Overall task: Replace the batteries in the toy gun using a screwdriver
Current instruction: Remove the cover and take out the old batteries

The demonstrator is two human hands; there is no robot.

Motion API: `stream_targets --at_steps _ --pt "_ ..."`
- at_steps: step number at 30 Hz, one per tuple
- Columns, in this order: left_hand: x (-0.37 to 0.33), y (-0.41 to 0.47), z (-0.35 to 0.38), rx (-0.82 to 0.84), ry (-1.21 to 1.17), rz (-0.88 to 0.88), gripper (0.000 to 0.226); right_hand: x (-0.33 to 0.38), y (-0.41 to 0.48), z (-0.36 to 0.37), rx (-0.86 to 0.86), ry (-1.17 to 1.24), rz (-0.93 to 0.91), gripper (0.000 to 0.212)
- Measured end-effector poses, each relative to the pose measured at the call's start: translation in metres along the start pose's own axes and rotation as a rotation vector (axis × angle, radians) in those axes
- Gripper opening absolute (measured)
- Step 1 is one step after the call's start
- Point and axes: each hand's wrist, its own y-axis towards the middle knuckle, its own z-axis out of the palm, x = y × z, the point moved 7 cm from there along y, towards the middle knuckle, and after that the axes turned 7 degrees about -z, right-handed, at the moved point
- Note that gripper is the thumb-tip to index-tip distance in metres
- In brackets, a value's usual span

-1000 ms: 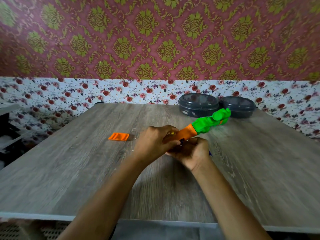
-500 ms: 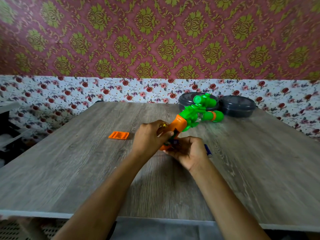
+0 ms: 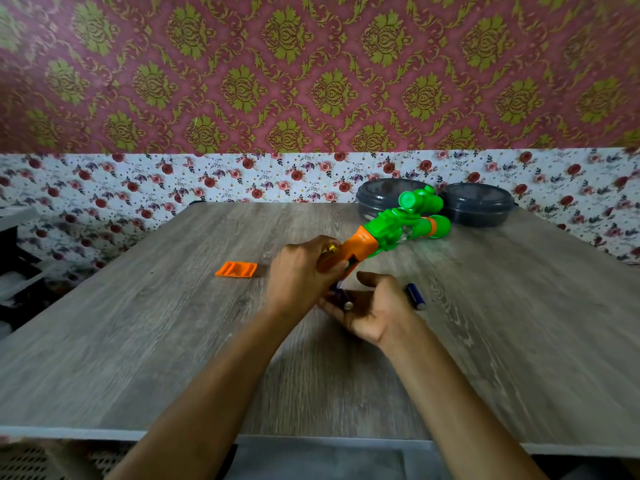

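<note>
Wood-grain table (image 3: 138, 341) carries two dark lidded containers (image 3: 479, 204) at its far right. Just in front of them, the green-and-orange toy gun (image 3: 391, 230) is raised with its muzzle pointing far-right. The left hand (image 3: 301, 271) wraps its orange grip. Below, the right hand (image 3: 374, 310) lies palm up and relaxed, a battery (image 3: 341, 299) resting across its fingers. An orange battery cover (image 3: 236, 269) lies to the left, and a second battery (image 3: 415, 296) just right of the hands. Battery swapping appears underway; next, cells need seating in the open compartment before closing.
</note>
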Motion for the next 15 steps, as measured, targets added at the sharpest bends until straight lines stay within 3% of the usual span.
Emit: stream_targets --at_steps 6,12,15 --pt "0.008 0.005 -0.015 -0.067 -0.082 -0.023 0.036 -0.002 -0.001 -0.003 -0.026 -0.004 -0.001 0.029" --pt "-0.015 -0.005 -0.010 -0.011 -0.002 0.173 0.033 0.006 0.000 -0.006 -0.060 0.023 -0.061 0.031" --pt "-0.012 -0.003 -0.013 -0.059 -0.028 0.103 0.034 0.009 0.001 -0.010 -0.070 -0.035 -0.073 0.031"
